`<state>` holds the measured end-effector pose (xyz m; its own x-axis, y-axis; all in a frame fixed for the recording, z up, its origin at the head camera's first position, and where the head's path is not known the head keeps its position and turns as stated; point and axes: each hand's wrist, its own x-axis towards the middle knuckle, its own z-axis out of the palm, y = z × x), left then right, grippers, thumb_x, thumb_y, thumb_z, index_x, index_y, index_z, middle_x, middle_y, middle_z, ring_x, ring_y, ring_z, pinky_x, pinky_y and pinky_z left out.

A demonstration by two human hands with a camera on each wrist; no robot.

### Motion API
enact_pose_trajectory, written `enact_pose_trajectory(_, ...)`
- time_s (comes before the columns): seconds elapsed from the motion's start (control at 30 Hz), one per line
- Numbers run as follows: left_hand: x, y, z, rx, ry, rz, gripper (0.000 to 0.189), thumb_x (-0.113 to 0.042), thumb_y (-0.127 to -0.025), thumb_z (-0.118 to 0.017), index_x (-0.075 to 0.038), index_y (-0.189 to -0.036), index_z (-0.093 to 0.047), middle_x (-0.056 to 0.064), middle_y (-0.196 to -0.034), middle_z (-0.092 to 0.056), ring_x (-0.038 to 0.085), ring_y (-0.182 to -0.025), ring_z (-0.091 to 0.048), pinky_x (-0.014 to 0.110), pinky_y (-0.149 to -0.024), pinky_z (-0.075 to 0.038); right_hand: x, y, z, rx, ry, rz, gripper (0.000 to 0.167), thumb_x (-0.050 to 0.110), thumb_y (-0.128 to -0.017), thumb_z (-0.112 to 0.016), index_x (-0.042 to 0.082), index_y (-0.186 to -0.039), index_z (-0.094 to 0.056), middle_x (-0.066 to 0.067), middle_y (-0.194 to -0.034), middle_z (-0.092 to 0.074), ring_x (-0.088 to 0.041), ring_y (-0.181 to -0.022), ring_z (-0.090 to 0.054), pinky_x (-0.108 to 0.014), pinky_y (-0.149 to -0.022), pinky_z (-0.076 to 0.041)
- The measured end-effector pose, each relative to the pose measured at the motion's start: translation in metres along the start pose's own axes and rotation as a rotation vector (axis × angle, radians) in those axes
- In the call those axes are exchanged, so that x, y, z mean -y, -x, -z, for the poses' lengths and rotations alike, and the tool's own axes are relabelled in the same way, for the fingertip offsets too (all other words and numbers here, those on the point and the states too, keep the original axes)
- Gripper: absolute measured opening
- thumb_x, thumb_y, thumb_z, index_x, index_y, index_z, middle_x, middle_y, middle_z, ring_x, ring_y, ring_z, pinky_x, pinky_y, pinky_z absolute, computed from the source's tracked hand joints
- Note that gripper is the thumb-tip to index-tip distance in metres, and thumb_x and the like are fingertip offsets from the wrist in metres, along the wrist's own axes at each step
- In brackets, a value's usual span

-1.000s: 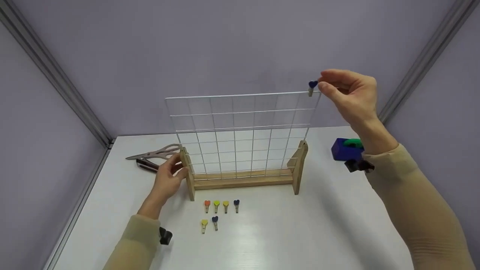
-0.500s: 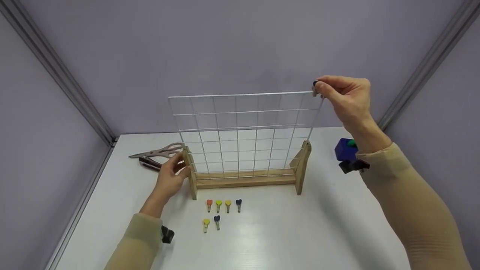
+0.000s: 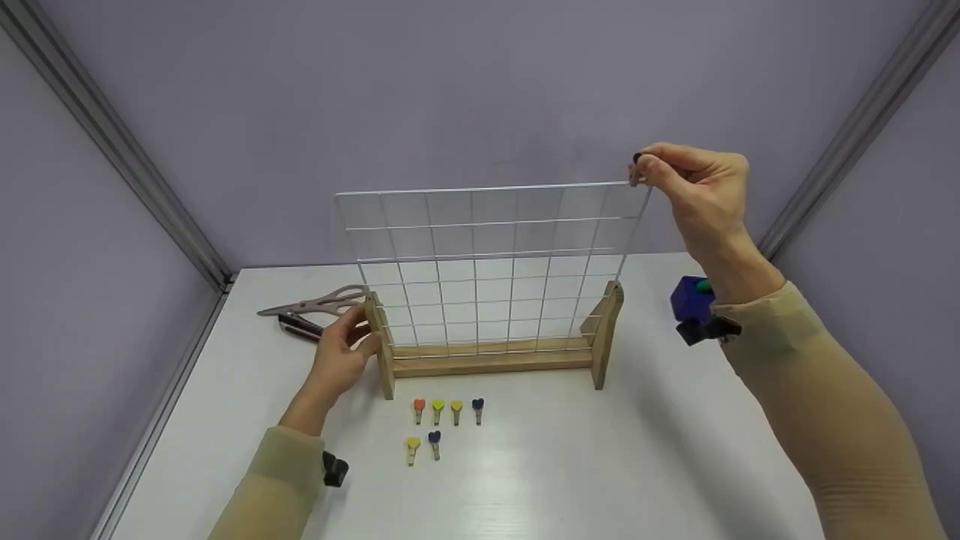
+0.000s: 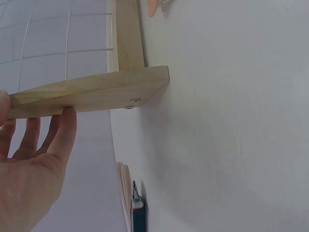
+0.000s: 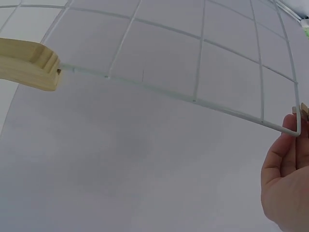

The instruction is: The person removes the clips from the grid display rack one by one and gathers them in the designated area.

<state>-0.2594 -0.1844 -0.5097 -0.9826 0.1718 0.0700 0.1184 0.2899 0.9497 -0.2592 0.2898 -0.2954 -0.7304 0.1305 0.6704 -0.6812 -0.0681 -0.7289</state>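
Note:
My right hand point(image 3: 709, 184) pinches a small wooden clothespin point(image 3: 636, 174) with a dark heart top, at the upper right corner of the white wire grid point(image 3: 491, 223). Fingers cover most of this clothespin; in the right wrist view a bit of its wood point(image 5: 303, 109) shows beside the grid corner. The grid stands upright in a wooden base point(image 3: 487, 365) with two side panels. My left hand point(image 3: 339, 364) holds the left side panel point(image 3: 380, 345); in the left wrist view fingertips touch the panel's outer face. Several heart clothespins, including an orange one point(image 3: 419, 410) and a dark blue one point(image 3: 435, 444), lie before the base.
Scissors point(image 3: 311, 306) and a black-handled tool point(image 3: 298, 327) lie on the white table point(image 3: 540, 465) behind my left hand. A blue block point(image 3: 690, 298) with a green part sits at the right, partly behind my right wrist. Grey walls enclose the table.
My right fingers have closed over the dark heart clothespin at the grid's top corner, which was visible before, then shifted slightly up and right. The left hand keeps its place on the panel.

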Motion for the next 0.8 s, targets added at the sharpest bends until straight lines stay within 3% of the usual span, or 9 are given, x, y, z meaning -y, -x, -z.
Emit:
enact_pose_trajectory(0.13, -0.001, 0.001, -0.001, -0.011, 0.000, -0.003, 0.058, 0.002, -0.111, -0.063, -0.003, -0.167, -0.049, 0.024, -0.169, -0.052, 0.045, -0.161, -0.051, 0.030, -0.120, -0.061, 0.010, -0.001, -0.004, -0.031, -0.047, 0.016, 0.014, -0.008, -0.094, -0.083, -0.020, -0.102, -0.080, -0.010, -0.084, -0.085, -0.015, -0.076, -0.077, -0.024, -0.076, -0.067)
enact_pose_trajectory(0.23, 0.000, 0.001, -0.001, -0.012, -0.002, 0.000, 0.057, 0.002, -0.111, -0.063, -0.004, -0.166, -0.050, 0.022, -0.168, -0.054, 0.044, -0.160, -0.052, 0.029, -0.120, -0.061, 0.014, 0.005, -0.010, -0.008, -0.078, 0.063, 0.015, -0.009, -0.095, -0.082, -0.022, -0.103, -0.079, -0.012, -0.086, -0.085, -0.017, -0.076, -0.078, -0.025, -0.075, -0.067)
enact_pose_trajectory(0.37, 0.000, 0.000, -0.002, -0.006, 0.006, -0.004, 0.057, 0.002, -0.110, -0.064, -0.005, -0.165, -0.051, 0.022, -0.168, -0.055, 0.042, -0.159, -0.053, 0.025, -0.117, -0.062, 0.014, 0.027, -0.022, 0.053, -0.102, 0.079, 0.011, -0.013, -0.096, -0.079, -0.021, -0.102, -0.079, -0.012, -0.088, -0.086, -0.018, -0.077, -0.080, -0.025, -0.075, -0.070)
enact_pose_trajectory(0.43, 0.000, -0.001, -0.003, -0.008, 0.013, -0.004, 0.057, 0.003, -0.110, -0.064, -0.004, -0.165, -0.052, 0.022, -0.167, -0.055, 0.042, -0.159, -0.054, 0.023, -0.115, -0.062, 0.010, 0.042, -0.030, 0.106, -0.107, 0.044, 0.008, -0.013, -0.095, -0.079, -0.018, -0.101, -0.080, -0.011, -0.089, -0.086, -0.017, -0.077, -0.080, -0.025, -0.076, -0.071)
enact_pose_trajectory(0.5, 0.001, -0.001, -0.002, -0.006, 0.018, -0.006, 0.057, 0.003, -0.110, -0.064, -0.004, -0.165, -0.051, 0.023, -0.167, -0.055, 0.043, -0.159, -0.054, 0.022, -0.114, -0.063, 0.003, 0.059, -0.039, 0.178, -0.083, -0.015, 0.007, -0.013, -0.096, -0.077, -0.016, -0.102, -0.081, -0.008, -0.090, -0.086, -0.015, -0.079, -0.080, -0.025, -0.078, -0.071)
enact_pose_trajectory(0.6, 0.002, -0.002, -0.001, -0.006, 0.016, -0.009, 0.057, 0.003, -0.110, -0.064, -0.004, -0.166, -0.051, 0.023, -0.168, -0.054, 0.043, -0.159, -0.053, 0.021, -0.114, -0.062, -0.014, 0.088, -0.053, 0.257, -0.016, -0.167, 0.009, -0.011, -0.097, -0.075, -0.014, -0.103, -0.081, -0.001, -0.089, -0.086, -0.012, -0.078, -0.080, -0.023, -0.076, -0.070)
enact_pose_trajectory(0.7, 0.002, -0.002, 0.000, -0.003, 0.014, -0.015, 0.058, 0.002, -0.111, -0.064, -0.004, -0.167, -0.049, 0.022, -0.169, -0.053, 0.043, -0.160, -0.053, 0.021, -0.115, -0.062, -0.038, 0.121, -0.069, 0.330, 0.075, -0.387, 0.011, -0.005, -0.098, -0.077, -0.011, -0.105, -0.082, 0.002, -0.087, -0.086, -0.012, -0.076, -0.078, -0.022, -0.071, -0.068)
enact_pose_trajectory(0.8, 0.002, -0.002, 0.001, -0.004, 0.023, -0.013, 0.059, 0.003, -0.110, -0.064, -0.004, -0.167, -0.049, 0.022, -0.168, -0.054, 0.043, -0.160, -0.052, 0.021, -0.114, -0.062, -0.066, 0.156, -0.086, 0.435, 0.147, -0.621, 0.015, 0.006, -0.097, -0.082, -0.005, -0.108, -0.084, -0.004, -0.092, -0.086, -0.013, -0.078, -0.077, -0.023, -0.071, -0.068)
